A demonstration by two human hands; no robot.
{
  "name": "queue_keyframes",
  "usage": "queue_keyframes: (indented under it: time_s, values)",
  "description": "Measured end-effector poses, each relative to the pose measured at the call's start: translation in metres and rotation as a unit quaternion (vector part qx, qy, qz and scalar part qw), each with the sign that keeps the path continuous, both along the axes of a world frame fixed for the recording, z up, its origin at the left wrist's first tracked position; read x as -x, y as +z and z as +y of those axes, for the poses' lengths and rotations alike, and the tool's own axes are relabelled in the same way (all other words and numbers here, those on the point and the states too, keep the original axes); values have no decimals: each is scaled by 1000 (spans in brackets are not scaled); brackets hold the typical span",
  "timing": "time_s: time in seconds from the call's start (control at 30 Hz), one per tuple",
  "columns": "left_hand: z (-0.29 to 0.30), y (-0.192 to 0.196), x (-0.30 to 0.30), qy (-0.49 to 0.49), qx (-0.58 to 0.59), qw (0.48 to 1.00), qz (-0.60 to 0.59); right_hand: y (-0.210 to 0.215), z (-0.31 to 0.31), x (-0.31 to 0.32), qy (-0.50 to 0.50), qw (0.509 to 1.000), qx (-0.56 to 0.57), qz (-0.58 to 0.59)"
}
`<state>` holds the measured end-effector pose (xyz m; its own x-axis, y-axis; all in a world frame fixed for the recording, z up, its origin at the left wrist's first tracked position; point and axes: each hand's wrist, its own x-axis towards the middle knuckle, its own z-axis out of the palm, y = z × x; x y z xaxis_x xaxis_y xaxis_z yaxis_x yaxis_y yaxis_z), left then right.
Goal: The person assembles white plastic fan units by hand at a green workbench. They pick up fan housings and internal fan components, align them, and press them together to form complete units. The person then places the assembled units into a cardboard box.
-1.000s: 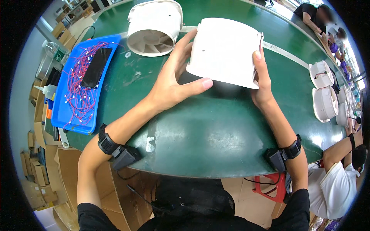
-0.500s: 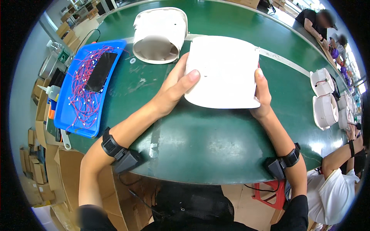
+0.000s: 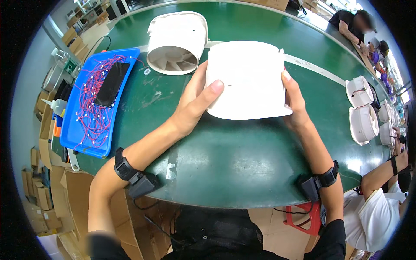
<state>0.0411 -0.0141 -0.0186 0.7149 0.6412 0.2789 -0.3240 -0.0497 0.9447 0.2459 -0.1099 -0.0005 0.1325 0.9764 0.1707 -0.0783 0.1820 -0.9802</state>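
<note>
Between my two hands I hold a white plastic fan housing point(image 3: 247, 82) above the green table. My left hand point(image 3: 190, 104) grips its left side, with the thumb on the near face and the fingers mostly hidden behind. On the right side, my right hand point(image 3: 296, 104) is closed around the edge, its palm and some fingers out of sight. Just beyond my left hand, a second white fan housing point(image 3: 199, 32) lies on its side on the table. Its round opening faces me and shows white fan blades point(image 3: 173, 60) inside.
To the left, a blue tray point(image 3: 69, 141) holds tangled red wires point(image 3: 89, 117) and a black phone point(image 3: 112, 84). More white housings point(image 3: 363, 125) stand at the right of the green table point(image 3: 225, 160). Co-workers sit at the right, one sleeve point(image 3: 372, 221) close by.
The held housing has shifted slightly left and its near edge has tilted a little. Both hands keep their grip. The fan blades in the other housing now show clearly, where they were blurred before.
</note>
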Motion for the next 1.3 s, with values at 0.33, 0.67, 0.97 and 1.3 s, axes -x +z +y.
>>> queue_keyframes:
  time_s: [0.33,0.67,0.97,1.3]
  values:
    - [-13,-2,-6,53,-119,991,-17,27,-7,-12,22,984,39,-174]
    - [-8,7,0,33,-60,997,-22,-2,0,-14,-4,992,72,103]
    - [-28,7,3,-30,-8,998,-61,-28,7,-37,2,960,28,279]
    - [-31,0,4,-26,-17,997,-72,-65,12,-66,42,976,-34,211]
